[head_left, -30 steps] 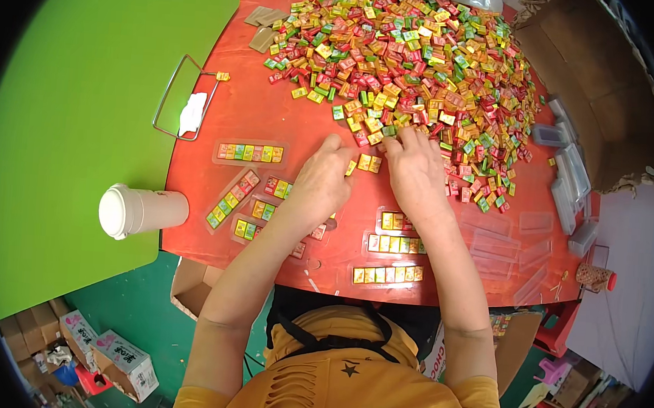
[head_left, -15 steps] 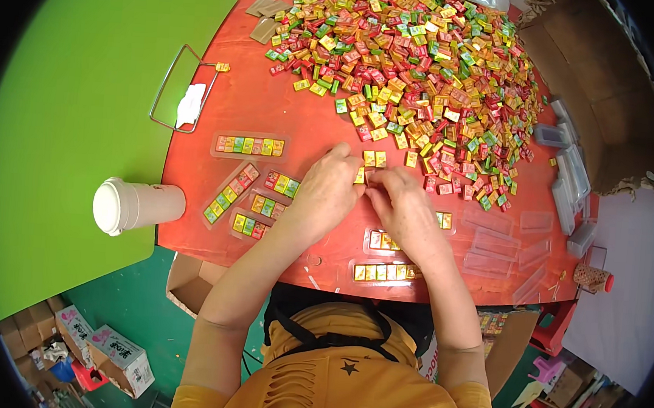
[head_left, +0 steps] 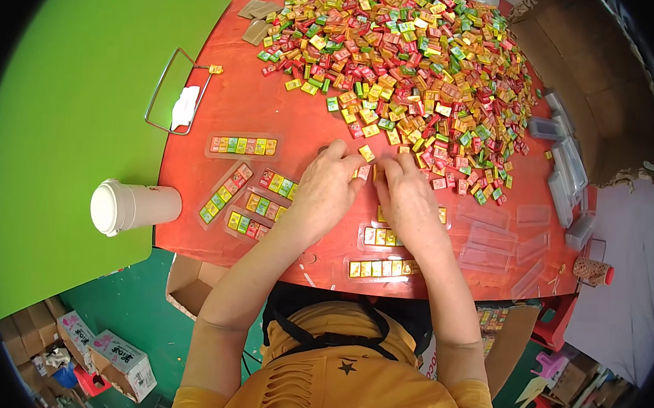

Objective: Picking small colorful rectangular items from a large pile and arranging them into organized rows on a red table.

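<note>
Left hand [head_left: 326, 185] and right hand [head_left: 412, 202] have parted slightly since half a second ago. One heap of small blocks [head_left: 405, 65] covers much of the red table [head_left: 295, 118]; five left trays [head_left: 243, 157] and three right trays [head_left: 381, 280], partly covered, hold block rows. Near the heap, the left pinches one pinkish block [head_left: 362, 172], the right one orange block [head_left: 378, 174].

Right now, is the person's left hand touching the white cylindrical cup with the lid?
Apart. The head view shows it plainly: the left hand is well to the right of the white lidded cup, with red tabletop between them.
</note>
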Action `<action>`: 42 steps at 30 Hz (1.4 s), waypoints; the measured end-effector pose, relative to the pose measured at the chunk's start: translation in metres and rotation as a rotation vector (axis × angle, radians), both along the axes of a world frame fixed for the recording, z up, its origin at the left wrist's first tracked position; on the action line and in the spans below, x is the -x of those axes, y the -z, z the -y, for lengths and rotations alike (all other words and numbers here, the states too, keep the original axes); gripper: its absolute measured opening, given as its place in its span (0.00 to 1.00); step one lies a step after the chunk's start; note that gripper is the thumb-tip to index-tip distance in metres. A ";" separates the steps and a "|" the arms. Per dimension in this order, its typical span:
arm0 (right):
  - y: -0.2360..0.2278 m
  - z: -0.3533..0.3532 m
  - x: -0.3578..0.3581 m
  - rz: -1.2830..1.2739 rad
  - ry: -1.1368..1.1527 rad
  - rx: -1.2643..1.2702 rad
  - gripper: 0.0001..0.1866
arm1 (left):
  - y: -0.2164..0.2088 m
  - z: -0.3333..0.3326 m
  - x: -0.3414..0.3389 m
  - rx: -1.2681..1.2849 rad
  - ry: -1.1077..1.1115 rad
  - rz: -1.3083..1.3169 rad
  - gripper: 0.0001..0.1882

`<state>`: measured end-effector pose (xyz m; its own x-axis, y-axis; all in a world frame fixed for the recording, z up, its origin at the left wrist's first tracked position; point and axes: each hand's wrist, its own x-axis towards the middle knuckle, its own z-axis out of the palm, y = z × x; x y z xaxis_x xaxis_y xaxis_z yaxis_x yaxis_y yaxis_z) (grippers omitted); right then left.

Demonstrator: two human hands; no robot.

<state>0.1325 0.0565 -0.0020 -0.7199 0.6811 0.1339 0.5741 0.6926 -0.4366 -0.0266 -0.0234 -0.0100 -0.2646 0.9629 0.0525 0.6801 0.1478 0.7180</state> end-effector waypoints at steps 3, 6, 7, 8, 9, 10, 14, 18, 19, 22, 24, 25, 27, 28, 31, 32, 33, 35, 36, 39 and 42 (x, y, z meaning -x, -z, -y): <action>0.002 0.012 0.001 -0.023 0.019 0.079 0.14 | 0.004 -0.005 -0.003 -0.012 -0.043 -0.024 0.16; 0.005 0.016 0.007 -0.052 0.029 0.031 0.15 | 0.004 -0.009 -0.001 -0.019 -0.030 -0.021 0.18; 0.006 0.014 0.008 -0.022 0.022 0.054 0.14 | 0.003 -0.009 0.000 -0.022 -0.010 -0.013 0.19; 0.004 0.012 0.006 -0.073 0.021 0.014 0.14 | 0.001 -0.009 0.000 -0.038 -0.002 -0.010 0.19; 0.001 0.006 0.001 -0.031 0.043 0.009 0.13 | 0.000 -0.008 0.001 -0.015 0.012 0.011 0.20; -0.002 0.001 -0.004 -0.010 0.055 -0.008 0.12 | -0.001 -0.007 0.001 -0.001 0.024 0.032 0.22; -0.006 -0.019 -0.009 0.149 0.115 -0.261 0.13 | -0.003 -0.008 -0.004 0.031 0.059 -0.027 0.23; 0.000 -0.013 -0.007 0.179 0.044 -0.326 0.16 | -0.003 -0.012 -0.006 0.055 0.035 -0.081 0.23; 0.001 -0.013 -0.008 0.180 0.049 -0.328 0.16 | -0.003 -0.012 -0.005 0.063 0.039 -0.072 0.23; 0.004 -0.012 -0.006 0.109 0.037 -0.260 0.15 | -0.003 -0.011 -0.001 0.065 0.060 -0.056 0.23; 0.002 -0.014 -0.006 0.113 0.030 -0.180 0.14 | -0.003 -0.010 0.000 0.068 0.068 -0.075 0.23; 0.000 -0.014 -0.007 0.098 0.030 -0.200 0.14 | -0.003 -0.010 0.001 0.056 0.068 -0.091 0.24; -0.004 -0.012 -0.009 0.003 0.048 -0.098 0.14 | -0.003 -0.011 0.001 0.043 0.060 -0.103 0.24; -0.006 -0.010 -0.010 0.009 0.047 -0.100 0.14 | -0.002 -0.012 0.001 0.044 0.051 -0.112 0.24; -0.007 -0.002 -0.009 -0.036 0.021 0.096 0.14 | -0.003 -0.013 0.005 0.093 0.050 -0.057 0.21; -0.006 0.000 -0.006 -0.031 0.004 0.072 0.13 | -0.003 -0.013 0.006 0.102 0.055 -0.053 0.21; -0.003 0.002 -0.003 -0.044 -0.014 0.039 0.13 | -0.003 -0.011 0.008 0.116 0.055 0.007 0.21; 0.002 0.004 0.005 -0.049 -0.008 0.007 0.12 | -0.002 -0.009 0.010 0.127 0.061 0.067 0.21; 0.004 0.004 0.008 -0.073 -0.010 -0.030 0.12 | -0.002 -0.008 0.010 0.113 0.073 0.044 0.21; 0.004 0.000 0.003 -0.092 -0.007 -0.068 0.12 | 0.001 -0.005 0.010 0.061 0.079 0.008 0.20; -0.004 -0.014 -0.018 -0.063 0.124 -0.310 0.13 | 0.004 -0.004 0.010 0.015 0.075 -0.010 0.19</action>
